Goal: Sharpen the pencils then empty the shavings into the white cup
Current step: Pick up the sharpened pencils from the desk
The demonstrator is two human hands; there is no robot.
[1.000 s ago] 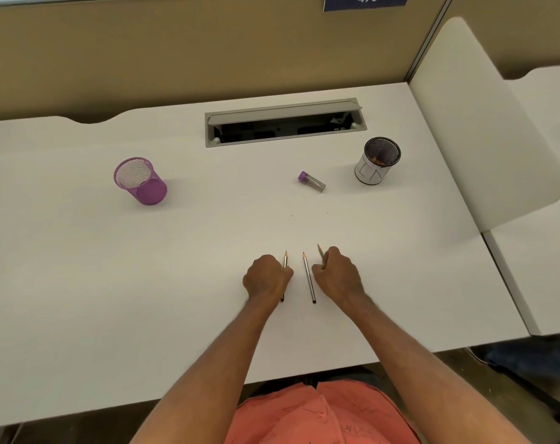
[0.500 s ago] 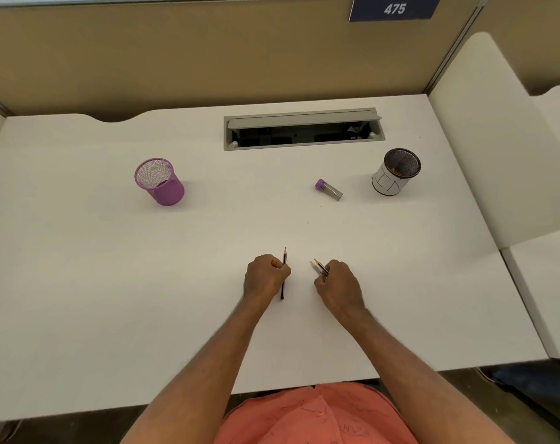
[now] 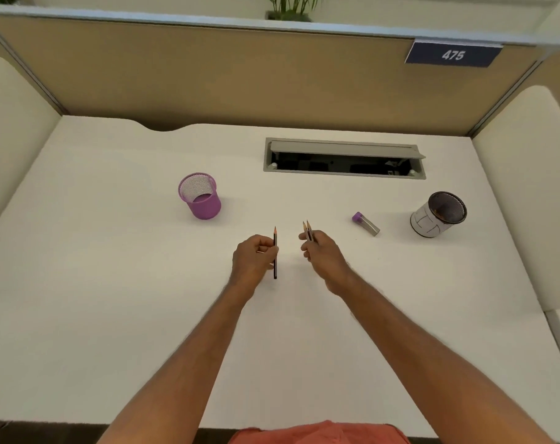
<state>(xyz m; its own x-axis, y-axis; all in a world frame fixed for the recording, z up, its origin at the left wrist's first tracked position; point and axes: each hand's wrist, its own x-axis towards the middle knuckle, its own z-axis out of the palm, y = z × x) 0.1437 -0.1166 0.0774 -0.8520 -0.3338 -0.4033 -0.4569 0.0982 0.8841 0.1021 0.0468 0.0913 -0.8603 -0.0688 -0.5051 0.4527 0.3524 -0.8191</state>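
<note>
both grips are curling round pencils: the left hand (image 3: 256, 256) is pinching a single dark pencil (image 3: 275, 251) between thumb and curled fingers, holding it near upright with its point facing away from the person, and the right hand (image 3: 320, 253) is gripping a pair of pencils (image 3: 308, 230) side by side, their points sticking out past the fingers toward the far side of the tabletop (image 3: 112, 299). neither grip is spreading open; both are closing firmly on wood, and both hands seem to be hovering just above the tabletop rather than resting on it.

as for progress, all three visible tips are looking pointed, so the sharpening is probably finishing or already done, though the tips are too small to judge for sure. the purple-capped sharpener (image 3: 365, 223) is lying on its side, untouched, to the right of the hands and between them and the white cup (image 3: 427, 221). that cup is standing upright near the right edge, its dark mesh inside showing what may be some brownish shavings. emptying the sharpener is likely remaining as the step to do, since nobody is holding it now. a purple mesh cup (image 3: 201, 200) is standing well apart on the left, with no pencils showing in it, possibly waiting to receive them.
</note>
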